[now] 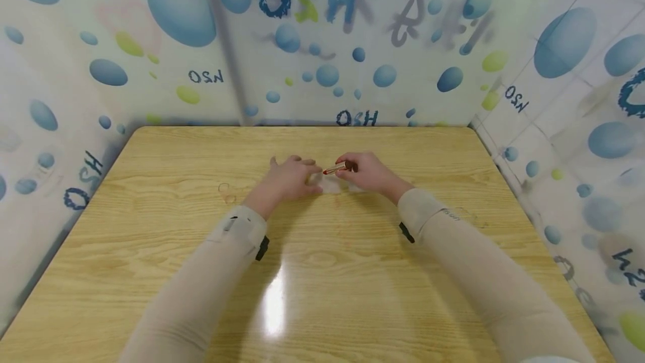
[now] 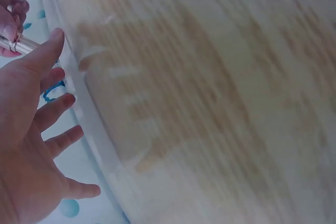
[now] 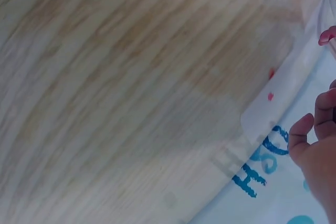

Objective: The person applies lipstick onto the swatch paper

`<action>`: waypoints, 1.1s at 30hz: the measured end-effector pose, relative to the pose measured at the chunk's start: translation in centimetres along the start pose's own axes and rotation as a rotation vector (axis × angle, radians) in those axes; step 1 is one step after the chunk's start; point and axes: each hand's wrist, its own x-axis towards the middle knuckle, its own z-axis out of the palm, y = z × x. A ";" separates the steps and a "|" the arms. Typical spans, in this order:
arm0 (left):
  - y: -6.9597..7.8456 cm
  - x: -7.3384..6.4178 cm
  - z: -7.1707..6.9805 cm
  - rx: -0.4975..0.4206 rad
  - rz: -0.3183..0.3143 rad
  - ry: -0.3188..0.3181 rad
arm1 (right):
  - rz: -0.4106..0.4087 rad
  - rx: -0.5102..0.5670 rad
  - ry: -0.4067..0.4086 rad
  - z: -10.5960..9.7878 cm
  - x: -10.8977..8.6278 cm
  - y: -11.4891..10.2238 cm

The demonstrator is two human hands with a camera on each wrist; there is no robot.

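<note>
My right hand [image 1: 369, 171] pinches a lipstick [image 1: 336, 168] over the far part of the table, its red tip pointing left. Below both hands lies a small white sheet of paper [image 1: 331, 186], partly covered by them. In the right wrist view the paper [image 3: 254, 116] bears small red marks [image 3: 271, 96]. The left hand [image 1: 290, 180] is at the paper's left side, thumb and fingers spread, palm down. Its fingertips come close to the lipstick's tip. From the left wrist, the left hand [image 2: 26, 140] shows with nothing in its grasp.
The wood-grain table [image 1: 332, 273] extends toward me beneath both sleeved forearms. Faint ring-shaped outlines [image 1: 225, 192] show on the tabletop left of the left hand. A patterned curtain [image 1: 302, 60] with blue and green drops hangs behind the far edge and along the sides.
</note>
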 end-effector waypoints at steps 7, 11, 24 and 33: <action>-0.1 0.0 0.4 0.022 -0.031 -0.016 | -0.011 -0.091 -0.002 0.7 0.7 0.0; -0.2 0.1 0.7 0.016 -0.035 0.000 | -0.008 -0.117 -0.008 0.8 0.7 -0.1; -0.2 0.1 0.9 -0.037 -0.032 0.003 | 0.009 -0.150 -0.008 1.1 0.8 -0.1; -0.3 0.2 1.1 -0.042 -0.038 0.009 | 0.008 -0.129 -0.019 1.1 0.6 -0.2</action>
